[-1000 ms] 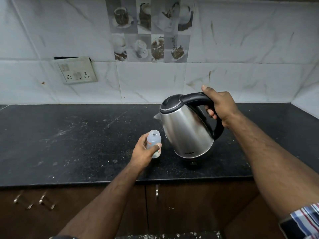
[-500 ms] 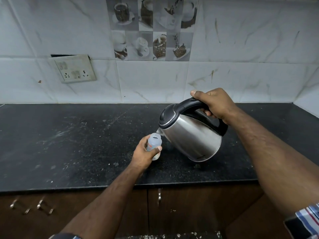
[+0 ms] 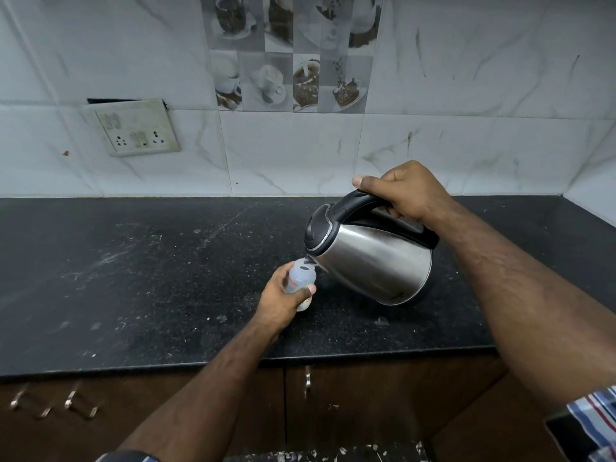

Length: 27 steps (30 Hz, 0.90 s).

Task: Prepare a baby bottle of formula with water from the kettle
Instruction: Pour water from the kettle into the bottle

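Over black counter (image 3: 133, 278), hands grip translucent bottle (image 3: 301, 276) and tilted steel kettle (image 3: 373, 258).

No legible text; small mark low on kettle (image 3: 373, 261) too blurred.

Light: dim and soft, a bit blue-grey all over.
Shine: the kettle (image 3: 373, 261) in my hand has pale bright streaks on its metal side.
Shadow: dark patch on the surface (image 3: 133, 278) under the kettle.
Edges: the wall tiles (image 3: 466, 78) bend at the corners.
Blur: cupboard handles (image 3: 53, 405) look smeared.
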Each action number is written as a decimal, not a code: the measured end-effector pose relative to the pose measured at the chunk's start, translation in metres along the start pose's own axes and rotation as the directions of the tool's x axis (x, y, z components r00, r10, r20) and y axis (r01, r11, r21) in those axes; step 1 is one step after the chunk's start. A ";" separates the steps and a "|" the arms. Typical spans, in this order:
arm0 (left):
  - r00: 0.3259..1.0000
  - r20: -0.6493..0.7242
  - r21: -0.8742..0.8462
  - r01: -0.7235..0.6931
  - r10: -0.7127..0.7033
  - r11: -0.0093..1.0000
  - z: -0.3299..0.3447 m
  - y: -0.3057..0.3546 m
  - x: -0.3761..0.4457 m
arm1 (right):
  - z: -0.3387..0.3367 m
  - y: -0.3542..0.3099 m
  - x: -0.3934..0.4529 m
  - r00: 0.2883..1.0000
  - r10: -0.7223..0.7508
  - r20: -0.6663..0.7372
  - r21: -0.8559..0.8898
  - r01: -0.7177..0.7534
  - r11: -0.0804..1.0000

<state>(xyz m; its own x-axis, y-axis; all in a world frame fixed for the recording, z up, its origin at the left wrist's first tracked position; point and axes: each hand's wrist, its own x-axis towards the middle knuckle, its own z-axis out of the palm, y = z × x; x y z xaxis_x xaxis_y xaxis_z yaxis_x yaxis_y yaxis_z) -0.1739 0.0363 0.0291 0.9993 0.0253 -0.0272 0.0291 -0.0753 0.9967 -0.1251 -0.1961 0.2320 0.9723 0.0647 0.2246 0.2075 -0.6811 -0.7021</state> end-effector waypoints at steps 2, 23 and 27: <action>1.000 0.001 -0.006 0.001 -0.001 1.000 -0.001 0.000 0.000 | -0.001 -0.003 0.000 1.000 -0.016 0.002 -0.009 0.016 1.000; 1.000 -0.009 -0.038 -0.011 0.011 0.999 -0.005 0.000 0.001 | -0.001 -0.005 0.003 0.999 -0.037 -0.034 -0.068 0.035 0.997; 1.000 -0.004 -0.033 -0.006 0.006 0.999 -0.006 0.001 0.002 | -0.002 -0.004 0.004 0.998 -0.046 -0.035 -0.073 0.043 0.996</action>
<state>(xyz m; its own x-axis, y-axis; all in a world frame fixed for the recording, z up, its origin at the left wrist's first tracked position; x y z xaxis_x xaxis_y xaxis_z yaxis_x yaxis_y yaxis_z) -0.1722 0.0420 0.0303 0.9994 0.0287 -0.0209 0.0221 -0.0420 0.9989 -0.1218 -0.1940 0.2373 0.9574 0.0701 0.2801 0.2408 -0.7291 -0.6406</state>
